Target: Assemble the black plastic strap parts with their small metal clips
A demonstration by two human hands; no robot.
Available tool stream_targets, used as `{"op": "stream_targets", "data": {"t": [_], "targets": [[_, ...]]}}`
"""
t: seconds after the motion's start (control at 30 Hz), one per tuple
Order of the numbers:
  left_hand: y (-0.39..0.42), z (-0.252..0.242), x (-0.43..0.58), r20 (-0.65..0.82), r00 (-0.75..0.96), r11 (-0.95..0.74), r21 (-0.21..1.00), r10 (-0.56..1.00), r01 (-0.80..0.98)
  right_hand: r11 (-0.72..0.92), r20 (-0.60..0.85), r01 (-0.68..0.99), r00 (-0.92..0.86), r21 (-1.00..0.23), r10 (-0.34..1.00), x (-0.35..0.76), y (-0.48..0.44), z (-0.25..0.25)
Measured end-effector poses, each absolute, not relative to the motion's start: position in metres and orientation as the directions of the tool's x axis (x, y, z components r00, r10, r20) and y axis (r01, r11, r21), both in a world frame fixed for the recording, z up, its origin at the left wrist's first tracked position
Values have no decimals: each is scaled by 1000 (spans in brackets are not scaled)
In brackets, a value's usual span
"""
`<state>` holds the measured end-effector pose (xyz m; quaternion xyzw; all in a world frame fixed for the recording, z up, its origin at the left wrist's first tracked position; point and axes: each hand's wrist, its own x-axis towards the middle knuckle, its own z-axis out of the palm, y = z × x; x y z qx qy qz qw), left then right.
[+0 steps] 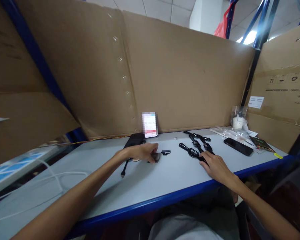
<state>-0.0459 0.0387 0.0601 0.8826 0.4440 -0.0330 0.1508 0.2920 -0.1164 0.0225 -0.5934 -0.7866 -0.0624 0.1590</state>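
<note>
My left hand (146, 152) is closed around a small dark object, partly blurred and covered by the fingers, just above the grey tabletop. Right beside it lies a small black piece (166, 152). My right hand (214, 165) rests at the near end of a black handled tool (193, 152), its fingers closed on that end. More black tools of similar shape (207, 146) lie behind this hand. A black pouch-like item (134, 140) sits behind my left wrist, and a short black cable (124, 171) sticks out in front of it.
An upright phone with a lit, blurred screen (150, 126) leans on the cardboard wall (180, 80). A dark phone (238, 146) and plastic bags (236, 135) lie at the right. White cables (57, 178) cross the left side. The table's blue edge (145, 204) runs in front.
</note>
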Motion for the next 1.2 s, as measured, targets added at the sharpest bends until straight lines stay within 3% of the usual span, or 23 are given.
{"op": "stream_targets", "data": {"t": [0.3,0.53,0.8,0.87,1.0,1.2], "targets": [[15,71,-23,-195,739,-498,626,644,600,393,347,911,-331,-126,877,296,-114,19],[7,73,-10,-47,781,-596,618,623,513,380,341,918,-324,-111,883,294,-113,19],[5,64,-2,-87,788,-480,750,610,455,382,337,917,-326,-113,883,295,-113,20],[0,65,1,-29,775,-520,726,631,450,386,340,915,-328,-117,881,295,-113,19],[-17,69,10,182,767,-723,519,615,456,390,345,914,-332,-113,878,296,-112,18],[-26,67,16,218,746,-764,353,629,541,389,343,916,-336,-97,877,296,-113,19]]}}
